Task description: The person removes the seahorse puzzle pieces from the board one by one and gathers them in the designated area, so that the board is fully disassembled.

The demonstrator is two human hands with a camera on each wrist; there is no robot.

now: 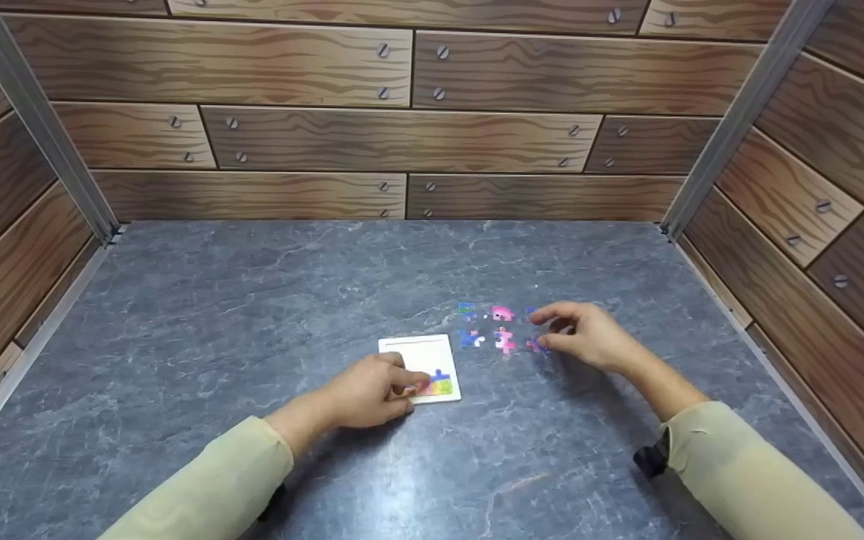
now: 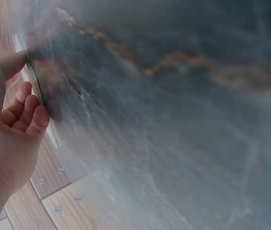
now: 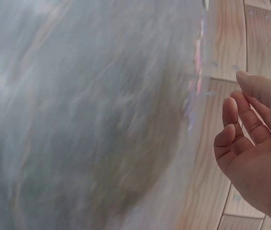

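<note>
On the table lies a square white puzzle board (image 1: 413, 350), with a few colourful pieces (image 1: 441, 383) fitted along its near side. My left hand (image 1: 372, 386) rests on the board's left part; the index finger reaches over the fitted pieces and the thumb is at the near edge. To the board's right, loose jigsaw pieces lie in two rows, among them a pink piece (image 1: 502, 313) and a blue one (image 1: 469, 339). My right hand (image 1: 589, 335) hovers at the rightmost pieces, thumb and index finger apart. Its fingertips partly hide a purple piece (image 1: 533, 345).
The grey marbled tabletop (image 1: 252, 300) is enclosed by wood-patterned walls (image 1: 312, 139) at the back and both sides. Metal posts (image 1: 747, 112) stand at the back corners. A dark band (image 1: 651, 459) shows at the right sleeve.
</note>
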